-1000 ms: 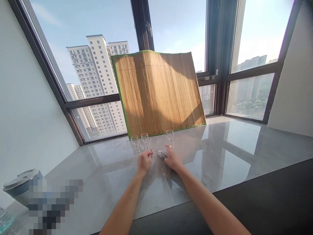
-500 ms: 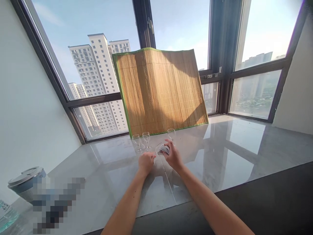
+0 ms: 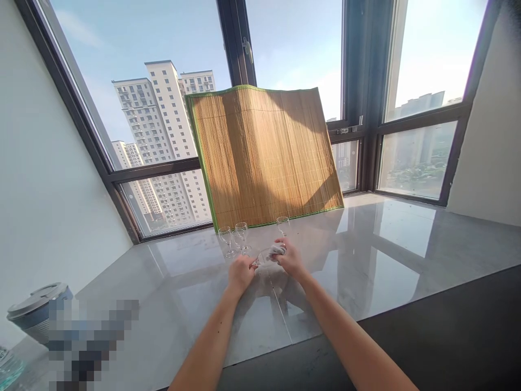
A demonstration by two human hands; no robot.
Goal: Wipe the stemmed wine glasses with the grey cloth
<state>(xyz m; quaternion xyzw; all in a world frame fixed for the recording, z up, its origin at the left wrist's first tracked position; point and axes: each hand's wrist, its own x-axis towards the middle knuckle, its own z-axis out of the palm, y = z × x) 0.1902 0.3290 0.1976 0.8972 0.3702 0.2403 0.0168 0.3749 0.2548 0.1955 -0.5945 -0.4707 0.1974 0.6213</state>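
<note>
1. The counter (image 3: 183, 304) has a near edge that slants from the lower left up to the right; both forearms cross over it.
2. A broad, glossy stretch of counter runs from the right hand (image 3: 291, 258) to the wall at right, and another lies between the left forearm and the lidded cup (image 3: 28, 309).
3. Room is tighter at the back: a green-edged bamboo mat (image 3: 268, 152) leans against the window, its lower border just behind the standing glasses (image 3: 225, 234), which are left of and beyond the left hand (image 3: 241, 271).
4. A lone glass (image 3: 283, 222) stands directly beyond the right hand, which covers its lower part.
5. The standing glasses overlap, so their count is hard to make out. A pixelated patch hides part of the cup, and a clear container (image 3: 8, 369) is cut off at the lower left corner.
6. The held glass (image 3: 265, 255) is between the hands, tilted, its bowl towards the right hand. Left fingers pinch it near the stem; right fingers are curled around a pale cloth (image 3: 277, 251) at the bowl. Whether the cloth reaches inside cannot be told.
7. Both arms stretch forward, converging.
</note>
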